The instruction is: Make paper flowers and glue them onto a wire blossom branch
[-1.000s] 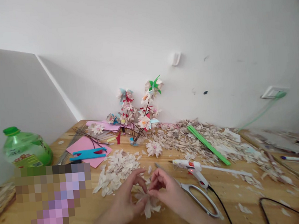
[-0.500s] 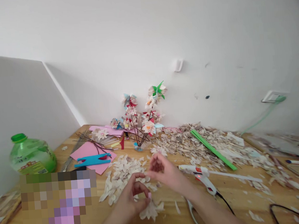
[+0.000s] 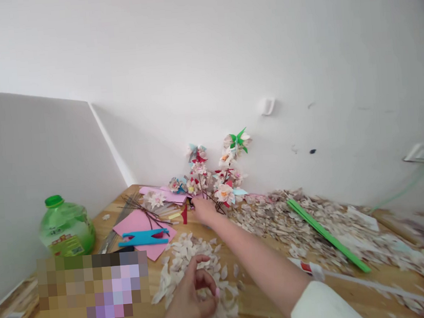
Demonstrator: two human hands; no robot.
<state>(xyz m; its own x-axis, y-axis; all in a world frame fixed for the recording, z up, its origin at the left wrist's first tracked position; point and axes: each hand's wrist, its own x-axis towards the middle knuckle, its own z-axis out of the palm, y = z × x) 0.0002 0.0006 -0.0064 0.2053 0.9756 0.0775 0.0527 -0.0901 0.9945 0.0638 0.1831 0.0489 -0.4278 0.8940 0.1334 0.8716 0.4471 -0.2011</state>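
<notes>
My left hand (image 3: 195, 290) is low in the middle, thumb and fingertips curled together in a pinch. White petals radiate just under its fingertips as a petal flower (image 3: 222, 317), which it appears to hold; the contact is partly hidden. My right hand (image 3: 204, 210) reaches far forward to the foot of the flower arrangement (image 3: 225, 193), beside a small dark object (image 3: 191, 203). Its fingertips are small and partly hidden, so its grip is unclear. Between the hands lies a pile of loose pale petals (image 3: 190, 251).
Left stand a green bottle (image 3: 68, 226) and pink paper (image 3: 129, 226) under a blue cut-out (image 3: 143, 238). Dark twigs (image 3: 146, 210) lie behind. A glue gun (image 3: 310, 269) shows partly past my right forearm. Green strips (image 3: 328, 235) cross heaped dry petals (image 3: 275, 217) before the wall.
My right hand has left the space beside my left hand and stretched forward to the base of the flower arrangement. My left hand keeps its pinch above the petals. The view has shifted slightly.
</notes>
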